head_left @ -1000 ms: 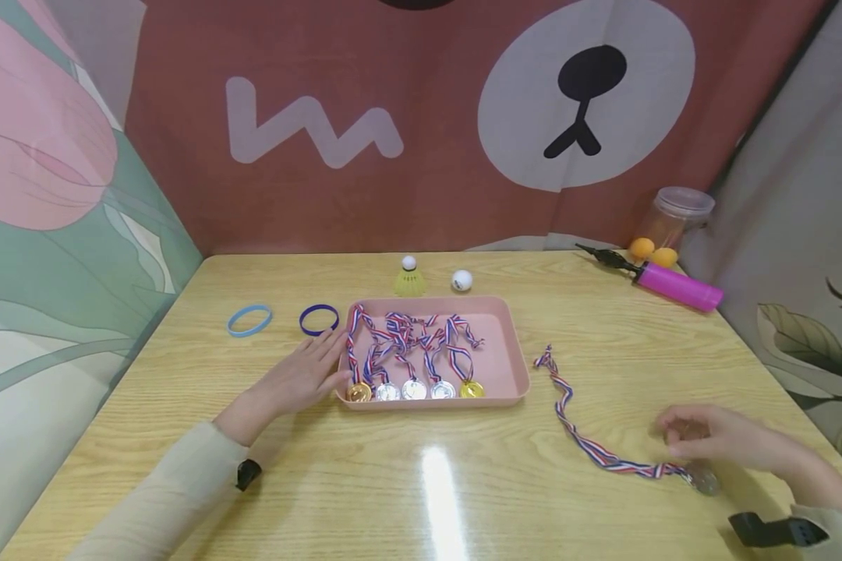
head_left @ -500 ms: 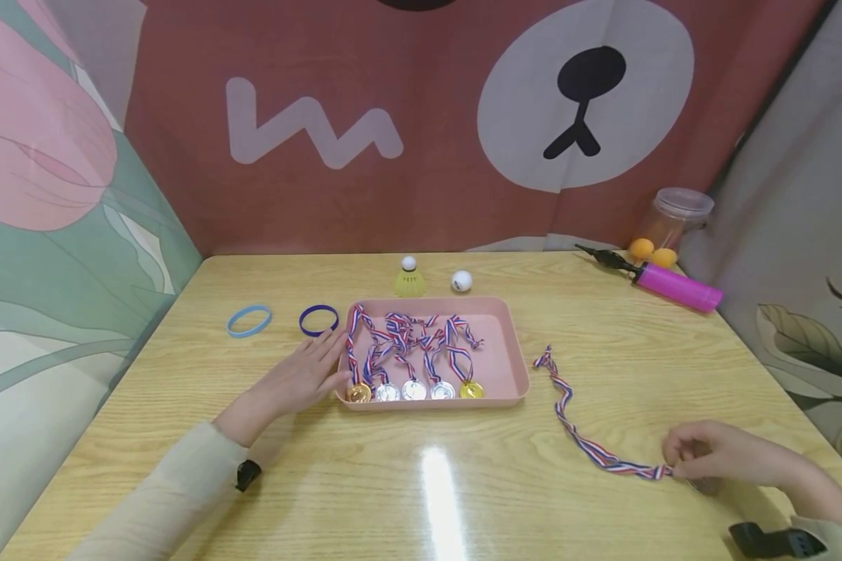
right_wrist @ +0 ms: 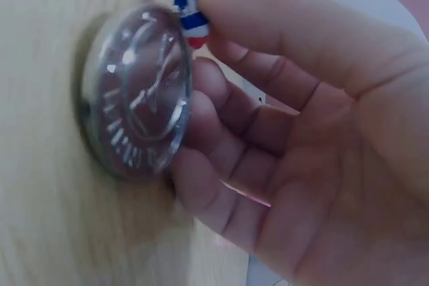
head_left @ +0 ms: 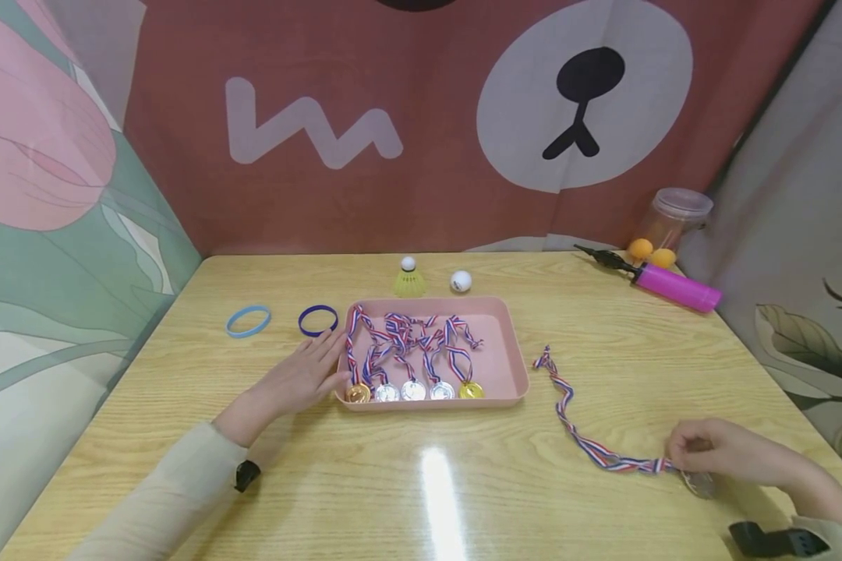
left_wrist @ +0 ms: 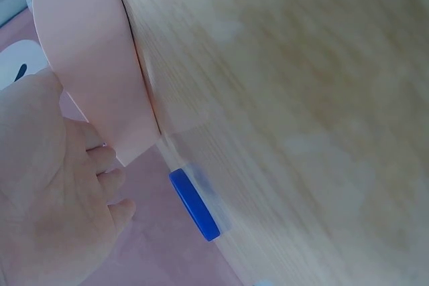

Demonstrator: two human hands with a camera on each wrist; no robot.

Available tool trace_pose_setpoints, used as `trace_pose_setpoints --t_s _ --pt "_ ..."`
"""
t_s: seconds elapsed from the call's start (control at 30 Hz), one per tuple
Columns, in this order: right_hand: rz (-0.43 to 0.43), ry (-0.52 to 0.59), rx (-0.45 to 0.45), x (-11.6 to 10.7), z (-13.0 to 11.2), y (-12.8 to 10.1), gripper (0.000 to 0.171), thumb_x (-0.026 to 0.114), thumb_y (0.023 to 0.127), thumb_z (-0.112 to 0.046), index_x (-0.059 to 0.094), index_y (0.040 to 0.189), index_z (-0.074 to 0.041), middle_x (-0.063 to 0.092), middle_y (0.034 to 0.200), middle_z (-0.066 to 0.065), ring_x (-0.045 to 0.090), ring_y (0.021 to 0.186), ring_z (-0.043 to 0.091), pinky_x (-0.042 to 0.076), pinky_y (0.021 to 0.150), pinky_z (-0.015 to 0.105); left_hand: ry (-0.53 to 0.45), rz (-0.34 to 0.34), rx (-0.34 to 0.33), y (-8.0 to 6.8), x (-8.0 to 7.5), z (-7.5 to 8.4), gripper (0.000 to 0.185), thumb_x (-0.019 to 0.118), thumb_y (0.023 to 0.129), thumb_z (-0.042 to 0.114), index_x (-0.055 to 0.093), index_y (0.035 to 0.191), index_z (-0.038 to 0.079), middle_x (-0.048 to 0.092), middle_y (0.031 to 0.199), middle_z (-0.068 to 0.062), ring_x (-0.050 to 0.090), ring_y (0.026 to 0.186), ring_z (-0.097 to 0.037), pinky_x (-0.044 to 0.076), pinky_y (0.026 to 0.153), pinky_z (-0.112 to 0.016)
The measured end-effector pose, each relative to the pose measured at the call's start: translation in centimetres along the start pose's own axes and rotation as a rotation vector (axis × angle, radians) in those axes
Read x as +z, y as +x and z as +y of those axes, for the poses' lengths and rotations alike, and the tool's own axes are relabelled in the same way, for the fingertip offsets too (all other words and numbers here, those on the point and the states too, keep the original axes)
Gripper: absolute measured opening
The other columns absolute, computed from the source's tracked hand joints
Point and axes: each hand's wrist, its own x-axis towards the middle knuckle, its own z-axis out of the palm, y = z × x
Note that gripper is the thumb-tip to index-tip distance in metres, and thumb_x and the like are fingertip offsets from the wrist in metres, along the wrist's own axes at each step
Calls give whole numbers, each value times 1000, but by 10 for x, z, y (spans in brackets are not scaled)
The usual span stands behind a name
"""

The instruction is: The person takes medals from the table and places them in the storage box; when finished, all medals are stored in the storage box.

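At the table's right side, my right hand (head_left: 733,452) pinches the striped ribbon of a medal (right_wrist: 137,92) between thumb and curled fingers, just above the silvery disc. The rest of its red, white and blue ribbon (head_left: 582,440) trails over the table toward the tray. My left hand (head_left: 298,374) rests with straight fingers against the left rim of the pink tray (head_left: 501,358); the left wrist view shows the palm (left_wrist: 47,185) beside the tray wall. Inside the tray lie several medals, with a bronze one (head_left: 359,393), silver ones (head_left: 413,389) and a gold one (head_left: 471,390) in a row.
Behind the tray stand a yellow shuttlecock (head_left: 409,279) and a white ball (head_left: 461,281). A light blue wristband (head_left: 249,321) and a dark blue wristband (head_left: 318,320) lie at left. A pink pump (head_left: 677,287), orange balls (head_left: 640,249) and a clear jar (head_left: 677,214) occupy the back right.
My right hand has come down onto the medal's ribbon and pinched it near the disc, which now shows slightly tilted. The left hand and tray have stayed put.
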Motion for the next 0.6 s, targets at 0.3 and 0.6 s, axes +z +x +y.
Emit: trace_pose_setpoints --t_s 0.3,0.6 --pt "28 -1 -32 -8 -3 7 18 49 91 5 57 85 -10 58 77 1 52 68 12 40 53 26 -12 -17 -13 0 -2 2 62 42 98 31 22 141 -9 19 147 -24 15 134 -41 16 107 -51" --pt "29 92 -54 -13 -6 16 14 45 93 4 53 91 -6 59 79 6 56 67 11 47 54 29 -13 -15 -15 0 0 2 62 41 99 32 21 142 -9 19 147 -23 15 134 -40 15 107 -51"
